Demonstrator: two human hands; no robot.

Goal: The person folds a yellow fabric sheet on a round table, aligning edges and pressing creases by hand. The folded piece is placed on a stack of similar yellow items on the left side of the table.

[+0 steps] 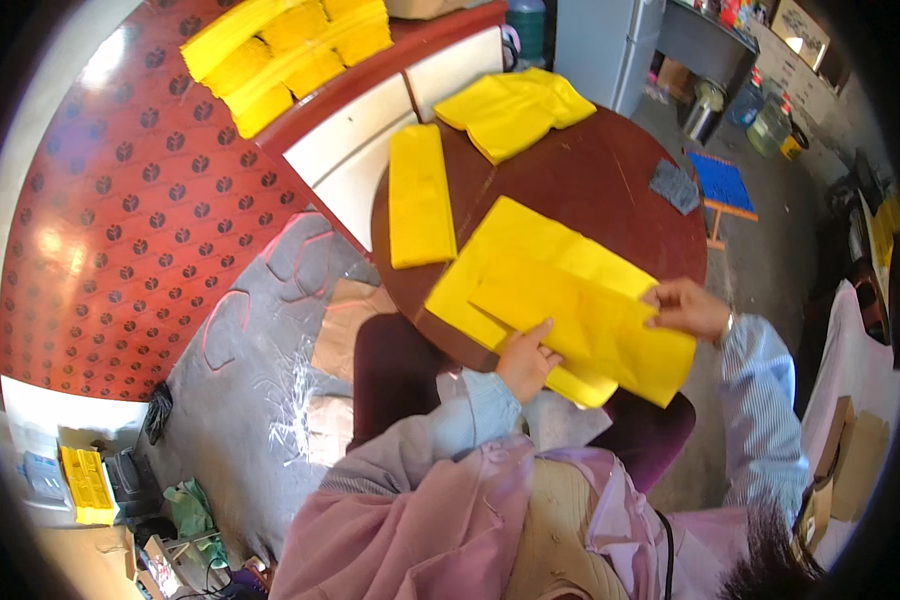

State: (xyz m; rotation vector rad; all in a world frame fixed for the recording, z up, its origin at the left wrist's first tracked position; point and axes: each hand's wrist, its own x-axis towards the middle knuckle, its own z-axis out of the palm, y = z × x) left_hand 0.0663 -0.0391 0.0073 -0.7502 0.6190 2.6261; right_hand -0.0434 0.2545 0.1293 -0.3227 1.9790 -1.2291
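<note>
Two layers of yellow paper lie over the near edge of the round brown table. The upper piece, a long yellow sheet (590, 315), is set askew on a larger yellow sheet (530, 235) and reaches past the table toward my lap. My right hand (688, 308) pinches the upper piece by its right end, with its fingers bent around the edge. Against the near left part of the same piece rests my left hand (528, 362), its fingers stretched out and apart. Whether these pieces are single sheets or flat bags, I cannot tell.
A folded yellow strip (420, 195) and a loose yellow pile (515, 110) lie farther back on the round table (630, 150). A grey cloth (675, 186) sits at its right. Yellow bundles (290, 50) are stacked on the red-patterned surface. A blue-topped stool (725, 185) stands beyond.
</note>
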